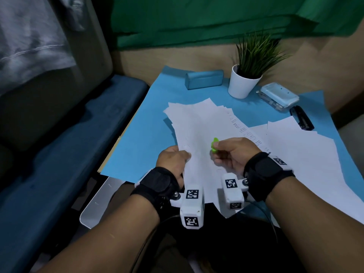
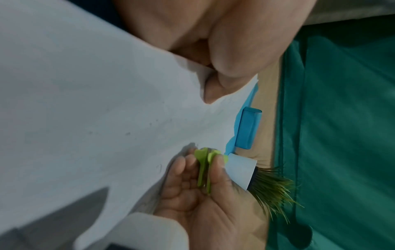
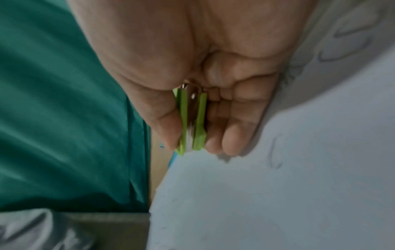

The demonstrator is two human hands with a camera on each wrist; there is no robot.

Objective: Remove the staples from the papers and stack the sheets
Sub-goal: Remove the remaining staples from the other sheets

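Left hand (image 1: 173, 160) pinches the near-left edge of a white sheet (image 1: 199, 134), thumb on top, other fingers under the paper; left wrist view shows the same grip (image 2: 213, 50) at the paper's edge. Right hand (image 1: 234, 154) holds one green staple remover (image 1: 214, 145), thumb on one side and fingers curled on the other, just above the held sheet; its green handles and metal middle show in the right wrist view (image 3: 192, 118), squeezed close together. Two paper groups on the blue table cover (image 1: 145, 138): a loose, fanned pile of sheets under the held one, and a second spread of sheets (image 1: 307, 150) to the right, overlapping it; exact sheet count cannot be told. No staple can be made out at this blur. Far side of the table: one teal case (image 1: 203, 79), one potted plant in a white pot (image 1: 244, 83), one pale blue-white box (image 1: 278, 96), one black stapler (image 1: 302, 118) beside the right-hand papers. Both wrists wear black straps with white marker-tagged camera units.
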